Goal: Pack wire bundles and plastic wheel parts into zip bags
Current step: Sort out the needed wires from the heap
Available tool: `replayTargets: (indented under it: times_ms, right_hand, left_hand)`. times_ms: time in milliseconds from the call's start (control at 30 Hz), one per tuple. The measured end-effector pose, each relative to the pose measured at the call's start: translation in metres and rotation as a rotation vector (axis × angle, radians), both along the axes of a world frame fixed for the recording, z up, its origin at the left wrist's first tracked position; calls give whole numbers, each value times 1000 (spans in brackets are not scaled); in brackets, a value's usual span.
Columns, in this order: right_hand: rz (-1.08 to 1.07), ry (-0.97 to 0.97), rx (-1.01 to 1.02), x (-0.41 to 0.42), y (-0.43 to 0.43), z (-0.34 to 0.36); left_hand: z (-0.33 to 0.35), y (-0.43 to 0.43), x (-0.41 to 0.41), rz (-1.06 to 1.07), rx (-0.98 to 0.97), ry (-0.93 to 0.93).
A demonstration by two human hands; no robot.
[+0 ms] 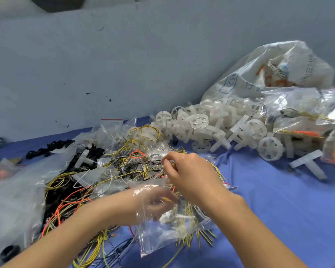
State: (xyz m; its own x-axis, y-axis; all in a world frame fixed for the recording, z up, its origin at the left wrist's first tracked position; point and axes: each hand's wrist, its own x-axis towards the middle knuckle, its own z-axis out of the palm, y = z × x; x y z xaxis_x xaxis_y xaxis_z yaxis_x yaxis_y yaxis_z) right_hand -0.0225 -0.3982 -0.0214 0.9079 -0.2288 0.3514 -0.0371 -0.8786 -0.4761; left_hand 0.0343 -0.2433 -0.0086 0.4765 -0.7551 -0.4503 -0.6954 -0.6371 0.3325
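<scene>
The right hand [190, 175] pinches thin wires in the tangled wire pile [124, 167], in the middle of the worktop [278, 209]. The left hand [153, 202] is inside the zip bag [162, 229], fingers curled around the yellow wires there, just nearer the front edge. So the bag lies directly below the right grip, and its mouth seems to point left. The yellow wires run toward the front edge. The plastic wheel parts [220, 128] lie well apart, at the far right.

left hand [155, 202] inside zip bag [162, 229], right hand [190, 173] pinching wires [124, 167]
</scene>
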Motion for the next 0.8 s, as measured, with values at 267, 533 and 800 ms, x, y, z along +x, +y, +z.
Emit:
replayTargets:
  times_ms: [267,533,800]
  right_hand:
    - [-60,119,5,24,-26,-2]
    - [-71,119,54,43,-32,-11]
    - [-141,106,125,49,-54,-11]
  left_hand:
    - [55,47,79,342,-243,314]
    - [0,-64,155,365,-430,-528]
    - [-42,-97,200,536,-151,-675]
